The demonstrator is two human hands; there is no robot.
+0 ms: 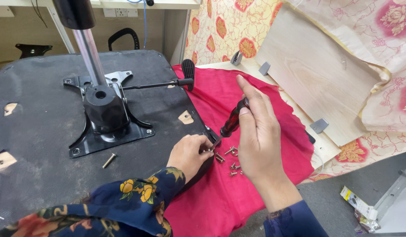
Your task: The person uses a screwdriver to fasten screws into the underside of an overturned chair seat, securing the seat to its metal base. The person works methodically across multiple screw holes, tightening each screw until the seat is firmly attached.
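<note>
1. Your right hand [258,131] is closed round the dark red and black handle of a screwdriver [233,123], thumb and fingers wrapped firmly, so that grip is fully taken up by the tool; the blade slants down and left toward your other hand
2. Your left hand [190,153] rests at the right edge of the upturned chair seat [40,131], its fingertips pinched together just where the screwdriver tip arrives; something small and metallic shows at the fingertips, but you cannot tell from here whether it is a screw held in that grip or only touched
3. The black mounting plate [104,114] with its gas-lift column [89,48] sits flat on the underside of the seat, and its lever [161,84] points right toward the red cloth [238,193]
4. Judged from how things lie, the plate is placed but not fully fastened: the front left corner hole looks empty, and one loose bolt [109,160] lies on the seat just beside that corner
5. A small heap of screws [227,159] lies on the red cloth, just right of your left hand and beneath the screwdriver, so a good share of the fixings is unused
6. The work at the seat edge looks like it is in an early or middle stage; whether any screw is already driven in there is hidden by your hands
</note>
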